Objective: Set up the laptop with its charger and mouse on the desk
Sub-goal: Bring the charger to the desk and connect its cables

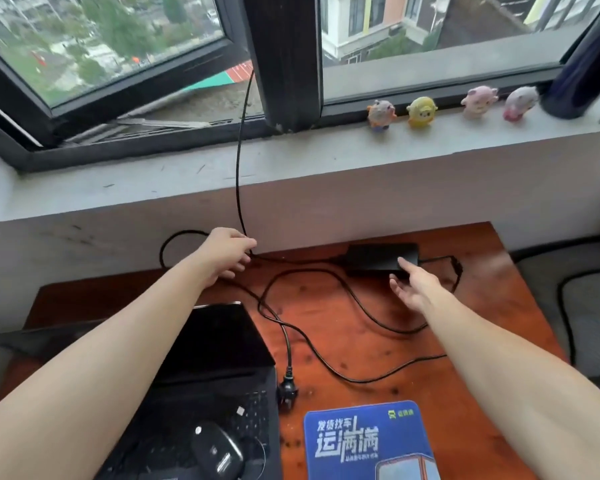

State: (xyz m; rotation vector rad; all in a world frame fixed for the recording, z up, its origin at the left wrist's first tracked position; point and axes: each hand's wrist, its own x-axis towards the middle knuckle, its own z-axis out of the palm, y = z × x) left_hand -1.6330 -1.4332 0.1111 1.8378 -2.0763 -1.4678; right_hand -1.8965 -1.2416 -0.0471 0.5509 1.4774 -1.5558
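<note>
1. The charger brick is lying at the rear of the surface, with its long axis running left to right along the wall.
2. The right hand is reaching toward the brick from the near right. Its fingers are spreading wide and holding nothing, and the forefinger tip is meeting the brick's near edge. The brick is lying directly ahead of these fingers, making this the nearer hand.
3. The left hand is hovering well to the brick's left, at the cable rising to the window. Whether its fingers are pinching that cable cannot be told.
4. The laptop is sitting open at near left and carrying the mouse on its keyboard. The plug is lying loose just beside it.
</note>
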